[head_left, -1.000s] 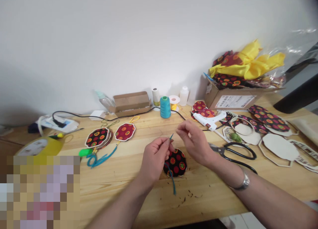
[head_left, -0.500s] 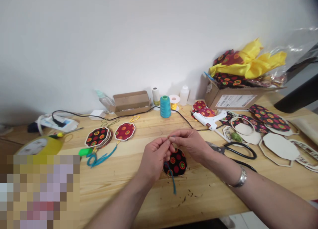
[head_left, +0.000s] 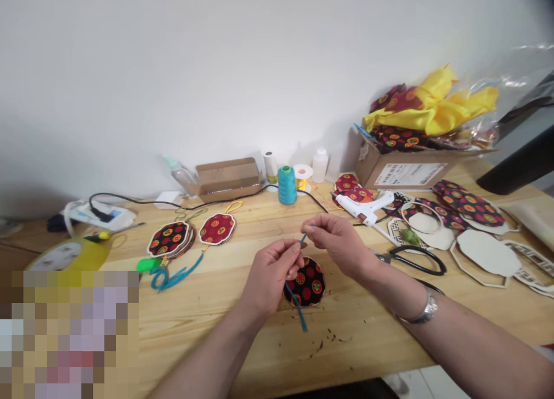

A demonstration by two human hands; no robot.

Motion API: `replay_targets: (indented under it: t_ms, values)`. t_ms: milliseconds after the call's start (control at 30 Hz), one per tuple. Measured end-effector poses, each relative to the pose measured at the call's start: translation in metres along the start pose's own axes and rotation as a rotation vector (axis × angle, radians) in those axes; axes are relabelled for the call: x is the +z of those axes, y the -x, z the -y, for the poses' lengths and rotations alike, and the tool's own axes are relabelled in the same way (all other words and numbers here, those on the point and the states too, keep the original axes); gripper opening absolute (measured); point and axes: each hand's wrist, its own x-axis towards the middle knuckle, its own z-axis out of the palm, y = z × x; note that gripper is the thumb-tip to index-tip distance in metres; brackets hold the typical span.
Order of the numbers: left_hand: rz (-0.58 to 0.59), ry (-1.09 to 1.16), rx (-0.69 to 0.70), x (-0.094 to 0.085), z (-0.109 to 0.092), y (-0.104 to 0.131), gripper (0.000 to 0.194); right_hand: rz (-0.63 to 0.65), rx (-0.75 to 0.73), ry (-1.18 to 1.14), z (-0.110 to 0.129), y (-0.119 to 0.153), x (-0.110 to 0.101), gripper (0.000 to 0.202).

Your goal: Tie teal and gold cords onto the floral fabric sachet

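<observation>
Over a wooden table [head_left: 363, 344] by a white wall [head_left: 259, 70], left fingers [head_left: 281, 253] and right fingers [head_left: 322, 230] pinch teal cord [head_left: 302, 318].

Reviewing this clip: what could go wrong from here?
The thin teal cord is pinched at the fingertips of the left hand and right hand, so it might slip or twist.

The scissors lie partly hidden behind the right forearm, which could knock them.

Dark scraps lie on the table near the cord's hanging end and could cling to it.
</observation>
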Motion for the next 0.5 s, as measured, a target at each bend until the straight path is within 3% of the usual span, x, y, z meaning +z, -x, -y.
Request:
replay_targets:
  t_ms: [233, 433, 500]
  values:
    - [-0.012, -0.162, 0.048, -0.001, -0.003, 0.0, 0.023, 0.197, 0.058, -0.358, 0.006, 0.001, -0.006, 0.023]
    - [-0.121, -0.455, 0.184, -0.006, -0.006, -0.003, 0.023, 0.104, -0.048, -0.4, 0.012, 0.0, -0.009, 0.02]
    - [-0.207, -0.511, 0.224, -0.007, -0.007, -0.003, 0.019, 0.061, -0.103, -0.372, 0.013, 0.0, -0.01, 0.018]
